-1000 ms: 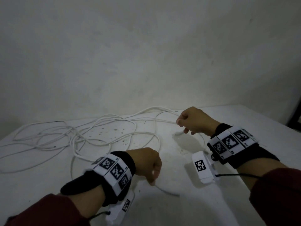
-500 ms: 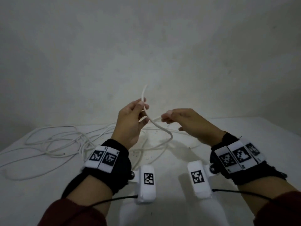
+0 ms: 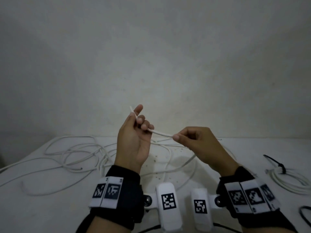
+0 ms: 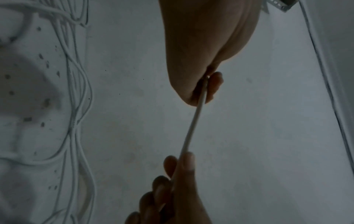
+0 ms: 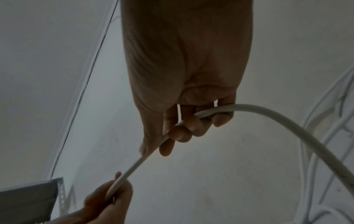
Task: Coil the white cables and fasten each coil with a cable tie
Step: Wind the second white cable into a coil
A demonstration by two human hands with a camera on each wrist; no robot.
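**Cable end held taut between both hands above the desk**

Left hand raised, palm toward the head camera, fingers curled round the white cable near its free end. The cut tip pokes out above the left index finger and thumb. Grip confirmed in the left wrist view: cable runs up out of the curled left fingers.

Right hand level with the left and just beside it, back of hand up. Thumb and index finger pinch the same cable; remaining fingers curled loosely over it, per the right wrist view. Short straight span of cable stretches between the two sets of fingers, clear of the desk.

Past the right fingers the cable bends down in an arc and drops toward the desk, where it joins the loose cable tangle lying beyond and to the left of the left fingers. Loops there overlap; I cannot tell how many separate cables there are.

Well to the right of the right fingers: one coiled white cable on the desk, a black cable tie cinched round it, tail pointing away. A further black loop lies at the near right edge of view, partly cut off; I cannot identify it
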